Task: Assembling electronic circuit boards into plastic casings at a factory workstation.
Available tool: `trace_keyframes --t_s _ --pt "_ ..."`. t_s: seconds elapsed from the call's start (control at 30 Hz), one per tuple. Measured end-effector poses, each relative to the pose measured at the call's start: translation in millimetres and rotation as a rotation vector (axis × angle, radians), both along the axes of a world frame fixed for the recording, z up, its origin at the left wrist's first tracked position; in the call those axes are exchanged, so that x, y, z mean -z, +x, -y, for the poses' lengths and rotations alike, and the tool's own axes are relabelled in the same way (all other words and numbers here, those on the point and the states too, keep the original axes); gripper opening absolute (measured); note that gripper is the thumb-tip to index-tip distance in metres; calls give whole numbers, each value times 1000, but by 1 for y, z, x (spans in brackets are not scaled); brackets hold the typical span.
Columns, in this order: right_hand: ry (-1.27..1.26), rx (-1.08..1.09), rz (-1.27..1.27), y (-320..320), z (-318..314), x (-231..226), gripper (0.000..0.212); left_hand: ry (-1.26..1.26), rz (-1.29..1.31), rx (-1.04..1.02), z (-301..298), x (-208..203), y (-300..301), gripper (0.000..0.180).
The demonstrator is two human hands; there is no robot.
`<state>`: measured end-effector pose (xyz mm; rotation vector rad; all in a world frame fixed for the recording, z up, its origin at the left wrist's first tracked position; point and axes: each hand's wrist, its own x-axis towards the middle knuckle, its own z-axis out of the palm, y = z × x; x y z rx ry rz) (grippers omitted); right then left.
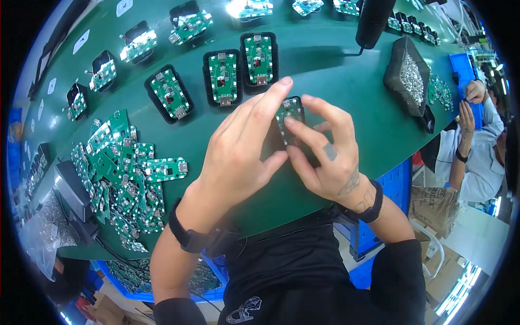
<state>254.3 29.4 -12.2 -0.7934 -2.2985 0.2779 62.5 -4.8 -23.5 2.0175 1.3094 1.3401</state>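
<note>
- Three green rectangular circuit boards [223, 76] lie flat inside black plastic shells at upper centre, so their seating looks done; whether they are fastened is too small to tell.
- A fourth green board in a black rounded shell [292, 106] is between your hands at the centre of the frame, and appears to be the unit in progress.
- Your right hand [330, 143] is curled narrow and seems to hold that unit: index fingertip on the board, thumb at its lower end, another finger at its upper right corner.
- Your left hand [241, 141] arches around the unit's left side, thumb and index well apart; you cannot tell from here whether it grips.
- Along the top, from upper left to upper centre, a curved row of green boards with wires [138, 47] sits askew, most over dark shells; those look left to do.
- At left, a heap of loose green boards [122, 181] lies outside any shell.
- At upper right, a black cylindrical driver [374, 24] and a dark tray of small silvery metal parts [411, 81] stand apart from your hands, so any fastening of your unit seems not yet begun.
</note>
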Motion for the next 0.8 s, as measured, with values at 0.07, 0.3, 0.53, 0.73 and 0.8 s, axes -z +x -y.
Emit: trace_keyframes --t_s 0.07,0.3,0.53,0.73,0.8 --pt "10 1 9 0 2 3 49 0 37 -17 0 1 1 95" --pt "174 -79 128 3 -13 -12 45 23 6 -53 0 -1 0 96" --pt "213 -423 268 2 -49 -35 34 1 -42 -45 1 -1 -3 102" --pt "259 -487 347 1 -61 -43 37 -14 -40 -60 2 1 -3 102" --pt "218 -465 347 2 -62 -48 40 -5 -41 -61 1 1 -3 103"
